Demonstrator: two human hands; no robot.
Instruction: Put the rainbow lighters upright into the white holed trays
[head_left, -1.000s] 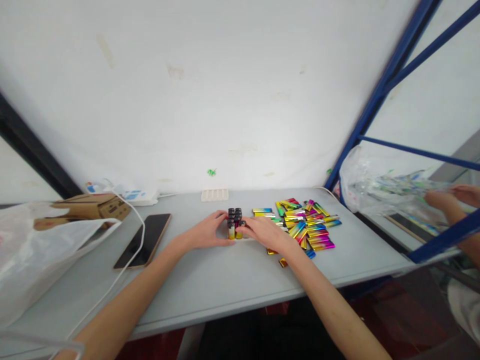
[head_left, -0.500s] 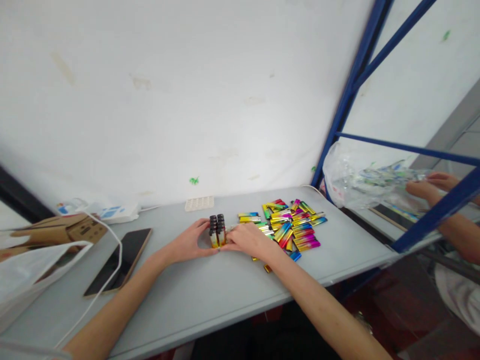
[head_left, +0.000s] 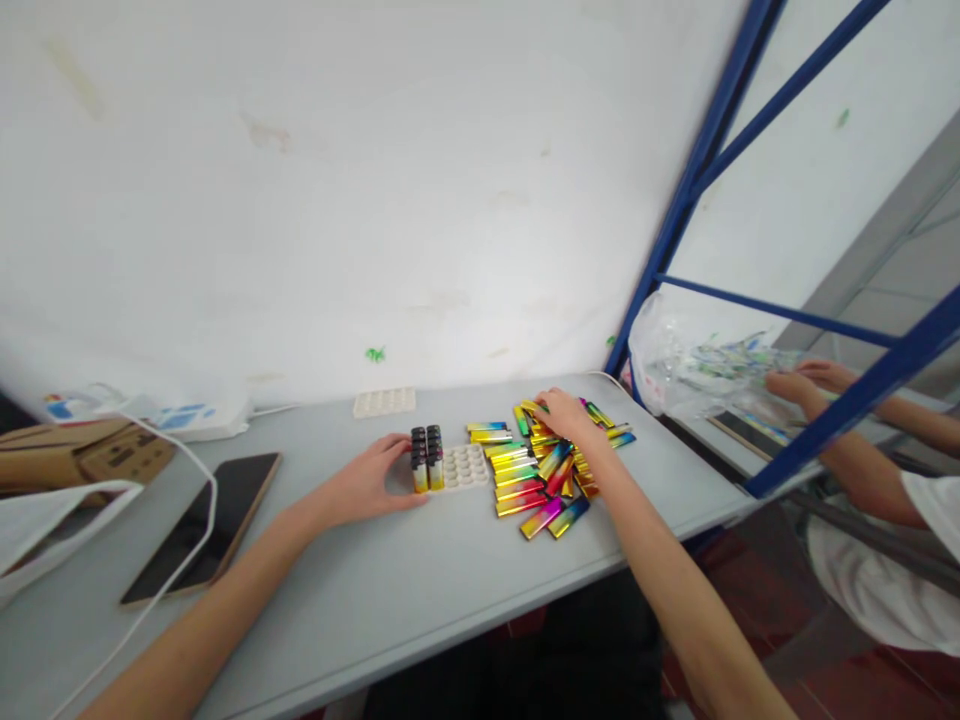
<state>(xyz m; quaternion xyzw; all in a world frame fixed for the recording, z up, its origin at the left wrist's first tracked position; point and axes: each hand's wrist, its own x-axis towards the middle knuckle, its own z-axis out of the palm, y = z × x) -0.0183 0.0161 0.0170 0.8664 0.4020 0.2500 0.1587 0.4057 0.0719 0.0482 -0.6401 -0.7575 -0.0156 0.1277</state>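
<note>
A white tray with round sockets (head_left: 466, 467) lies on the grey table (head_left: 420, 590). Several lighters with black tops (head_left: 426, 458) stand upright in its left end. My left hand (head_left: 367, 482) rests against the left side of these lighters, fingers curved round them. To the right lies a pile of rainbow-coloured lighters (head_left: 540, 470). My right hand (head_left: 564, 412) reaches over the far part of the pile, fingers bent down onto the lighters; whether it grips one is hidden.
A second white tray (head_left: 384, 402) lies by the wall. A phone (head_left: 202, 525) with a white cable, a cardboard box (head_left: 82, 452) and a plastic bag (head_left: 45, 520) sit at left. Behind a blue frame (head_left: 847, 405) at right, another person's hands (head_left: 806, 385) handle a clear bag (head_left: 690, 365).
My right hand left the upright lighters and moved right onto the far part of the pile, uncovering the tray. The camera has turned left. My left hand stays by the upright lighters.
</note>
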